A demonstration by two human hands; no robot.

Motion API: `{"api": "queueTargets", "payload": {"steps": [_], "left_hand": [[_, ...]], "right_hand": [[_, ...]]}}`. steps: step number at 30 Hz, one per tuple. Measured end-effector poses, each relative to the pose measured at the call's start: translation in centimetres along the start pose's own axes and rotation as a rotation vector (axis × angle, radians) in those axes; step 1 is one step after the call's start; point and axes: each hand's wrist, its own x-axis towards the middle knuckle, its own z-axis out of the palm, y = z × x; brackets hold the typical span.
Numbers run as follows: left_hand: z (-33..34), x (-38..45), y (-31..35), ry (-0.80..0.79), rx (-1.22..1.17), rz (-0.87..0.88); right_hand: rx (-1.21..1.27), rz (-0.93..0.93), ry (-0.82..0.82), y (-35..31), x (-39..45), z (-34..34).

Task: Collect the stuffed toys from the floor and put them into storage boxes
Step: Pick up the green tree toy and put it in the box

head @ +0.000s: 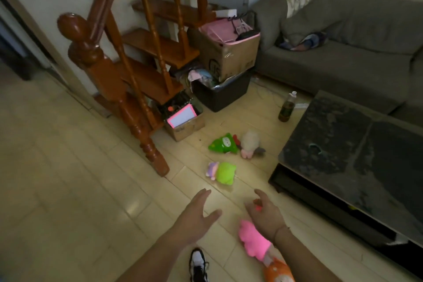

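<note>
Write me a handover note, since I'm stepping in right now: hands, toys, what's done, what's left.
Left hand: open, empty, above the floor.
Right hand: open, holding nothing, just above the pink toy.
Toys on the floor: pink toy and orange toy nearest; green-and-purple toy ahead; green toy and white fluffy toy farther.
Boxes: small cardboard box and black bin by the stairs.
Done: no toy picked up.
Left: all five toys.

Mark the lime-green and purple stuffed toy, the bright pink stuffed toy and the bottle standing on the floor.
lime-green and purple stuffed toy [221,172]: head view, on its green body.
bright pink stuffed toy [253,239]: head view, on its pink middle, beside the right wrist.
bottle [286,107]: head view, on its dark lower body.
</note>
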Motion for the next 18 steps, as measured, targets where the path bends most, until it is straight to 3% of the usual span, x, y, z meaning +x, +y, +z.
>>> {"api": "queueTargets", "payload": {"steps": [7, 10, 18], "left_hand": [[-9.7, 16.2, 3.4, -0.047, 0.067, 0.015], [-11.0, 23.5, 5.5, -0.126, 0.091, 0.030], [-11.6, 44.8, 7.6, -0.293, 0.079, -0.162]], "right_hand": [[0.126, 0.081, 0.030, -8.9, 14.2, -1.3], [0.186, 0.138, 0.050, -10.4, 20.0, -3.0], [0.278, 0.305, -0.022, -11.0, 39.1, -5.4]]}}
